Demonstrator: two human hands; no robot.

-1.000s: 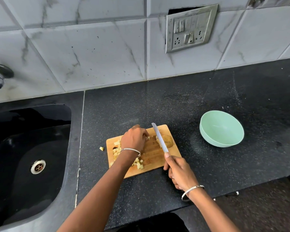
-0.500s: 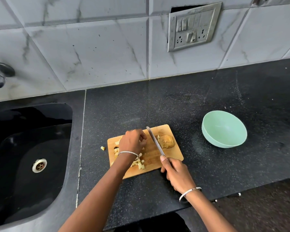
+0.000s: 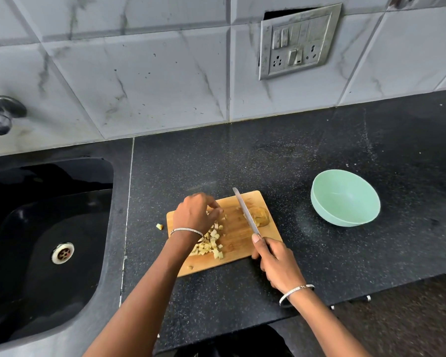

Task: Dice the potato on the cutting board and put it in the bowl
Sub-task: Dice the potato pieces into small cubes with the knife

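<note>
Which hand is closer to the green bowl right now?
Right. The right hand, gripping the knife, is left of the bowl, nearer the person; the left hand is farther left, over the diced potato.

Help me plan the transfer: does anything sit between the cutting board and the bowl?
Nothing visible does. Only bare counter lies between the right edge of the cutting board and the empty bowl. On the board itself, the knife held by the right hand and the uncut potato piece lie between the diced pile and that edge.
</note>
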